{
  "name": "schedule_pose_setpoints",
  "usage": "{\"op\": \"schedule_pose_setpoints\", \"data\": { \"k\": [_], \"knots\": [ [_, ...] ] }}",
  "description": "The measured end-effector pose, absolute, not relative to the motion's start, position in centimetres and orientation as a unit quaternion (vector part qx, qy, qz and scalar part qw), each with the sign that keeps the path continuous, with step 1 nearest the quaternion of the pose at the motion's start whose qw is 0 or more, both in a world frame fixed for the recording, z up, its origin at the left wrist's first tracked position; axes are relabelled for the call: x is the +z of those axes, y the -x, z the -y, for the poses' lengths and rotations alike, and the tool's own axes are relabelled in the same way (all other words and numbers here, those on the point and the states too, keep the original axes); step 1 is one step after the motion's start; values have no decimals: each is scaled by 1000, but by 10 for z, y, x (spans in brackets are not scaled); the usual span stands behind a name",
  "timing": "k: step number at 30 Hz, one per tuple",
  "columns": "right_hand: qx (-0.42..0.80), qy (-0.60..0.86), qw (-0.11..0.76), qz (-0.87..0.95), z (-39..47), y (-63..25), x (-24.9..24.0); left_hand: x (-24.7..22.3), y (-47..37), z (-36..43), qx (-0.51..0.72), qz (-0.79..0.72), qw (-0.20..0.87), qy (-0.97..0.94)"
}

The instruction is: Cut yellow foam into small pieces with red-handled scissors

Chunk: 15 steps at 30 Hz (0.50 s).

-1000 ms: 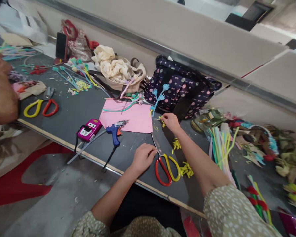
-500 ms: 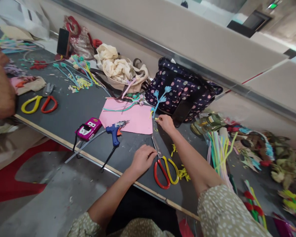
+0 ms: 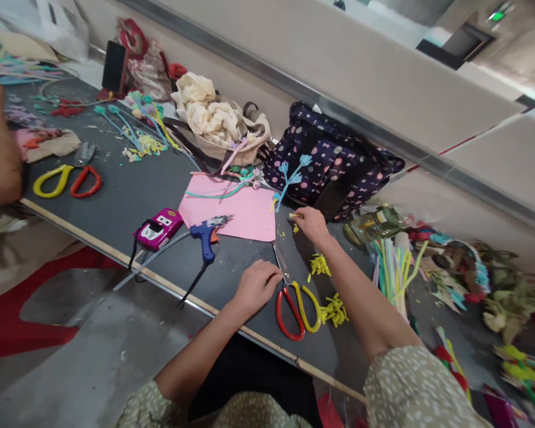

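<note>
My right hand [image 3: 311,224] is closed in a pinch on a small yellow piece [image 3: 293,215], which looks like cut pipe cleaner. Tiny yellow scraps [image 3: 296,228] lie just below its fingertips. Nearer the table's front edge, my left hand [image 3: 259,285] rests with fingertips pressed together beside the scissors [image 3: 298,306], which have one red and one yellow handle; whatever those fingers hold is hidden. Two heaps of short yellow pieces [image 3: 334,310] lie right of the scissors, under my right forearm. A blue pipe-cleaner flower stem [image 3: 287,181] stands by the corner of the pink sheet [image 3: 232,217].
On the sheet's left edge lies a blue glue gun [image 3: 204,238], beside a purple-and-white box [image 3: 158,230]. Behind are a dark patterned bag [image 3: 334,160] and a cream cloth bag [image 3: 214,119]. Pipe cleaners [image 3: 395,267] fill the right. Another person's arm [image 3: 0,148] is at far left.
My right hand has shifted a little to the right, away from the pink sheet, and yellow scraps now show beneath its fingers. My left hand stays by the scissors. The view has tilted slightly.
</note>
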State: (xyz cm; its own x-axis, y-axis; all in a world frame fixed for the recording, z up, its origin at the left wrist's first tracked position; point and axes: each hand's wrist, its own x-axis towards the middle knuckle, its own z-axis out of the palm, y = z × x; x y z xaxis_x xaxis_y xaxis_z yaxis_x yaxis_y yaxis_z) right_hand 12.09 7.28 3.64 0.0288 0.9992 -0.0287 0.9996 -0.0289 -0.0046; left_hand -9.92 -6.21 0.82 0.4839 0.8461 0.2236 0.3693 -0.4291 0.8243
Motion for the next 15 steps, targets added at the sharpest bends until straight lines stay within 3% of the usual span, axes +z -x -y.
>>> {"op": "schedule_pose_setpoints", "data": {
  "k": [8, 15],
  "knots": [
    [-25, -680, 60, -730, -48, -139, 36, 9, 101, 62, 329, -388, 370, -778],
    [-23, -649, 28, -760, -40, -125, 29, 9, 101, 62, 325, -390, 371, -777]
  ]
}}
